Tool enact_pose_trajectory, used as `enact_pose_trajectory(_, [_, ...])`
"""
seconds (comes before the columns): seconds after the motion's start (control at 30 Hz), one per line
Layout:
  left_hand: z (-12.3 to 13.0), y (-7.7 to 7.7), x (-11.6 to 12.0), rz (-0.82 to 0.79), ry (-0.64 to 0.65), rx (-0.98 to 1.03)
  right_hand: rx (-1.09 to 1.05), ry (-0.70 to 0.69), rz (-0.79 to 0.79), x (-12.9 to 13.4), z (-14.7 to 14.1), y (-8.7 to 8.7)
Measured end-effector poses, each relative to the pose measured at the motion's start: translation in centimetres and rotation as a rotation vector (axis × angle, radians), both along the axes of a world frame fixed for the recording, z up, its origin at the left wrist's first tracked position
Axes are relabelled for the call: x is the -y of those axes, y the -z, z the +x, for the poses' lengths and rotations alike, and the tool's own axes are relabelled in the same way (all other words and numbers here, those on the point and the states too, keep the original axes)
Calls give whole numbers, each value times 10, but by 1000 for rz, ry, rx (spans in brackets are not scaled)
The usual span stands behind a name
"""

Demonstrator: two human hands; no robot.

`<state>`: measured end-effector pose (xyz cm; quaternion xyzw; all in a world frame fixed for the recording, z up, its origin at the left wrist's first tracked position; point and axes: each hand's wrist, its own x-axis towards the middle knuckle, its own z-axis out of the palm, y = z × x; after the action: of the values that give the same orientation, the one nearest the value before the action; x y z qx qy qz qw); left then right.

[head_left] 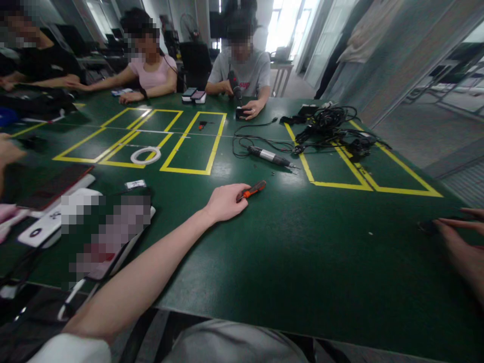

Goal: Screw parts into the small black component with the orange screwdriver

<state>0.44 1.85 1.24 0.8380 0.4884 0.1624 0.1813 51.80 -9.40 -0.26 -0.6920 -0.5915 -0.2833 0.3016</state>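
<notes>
My left hand (229, 201) reaches out over the green table, its fingers closed around the near end of an orange-and-black handled tool (257, 189). The tool's exact kind is hard to make out. Beyond it lies a corded electric screwdriver (268, 156), silver and black, its bit pointing right. Small dark bits, perhaps screws (273, 174), lie close to that screwdriver. My right hand does not show. A blurred hand (459, 247) at the right edge, by a dark object (427, 227), appears to belong to a person beside me.
Heaped black cables (325, 126) lie at the back right. Yellow tape (185, 171) outlines rectangles; a white tape roll (145, 155) and a small orange-and-black item (202, 124) lie among them. Phones and a white device (41, 234) stand left. Opposite, a person holds a power drill (235, 85).
</notes>
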Motion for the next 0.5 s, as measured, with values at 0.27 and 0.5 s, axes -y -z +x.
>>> enact_pose_trajectory(0.27, [0, 1, 0, 6, 7, 10, 43, -61, 44, 1, 1, 7])
enact_pose_trajectory(0.5, [0, 2, -1, 13, 4, 14, -99, -74, 34, 6, -13, 0])
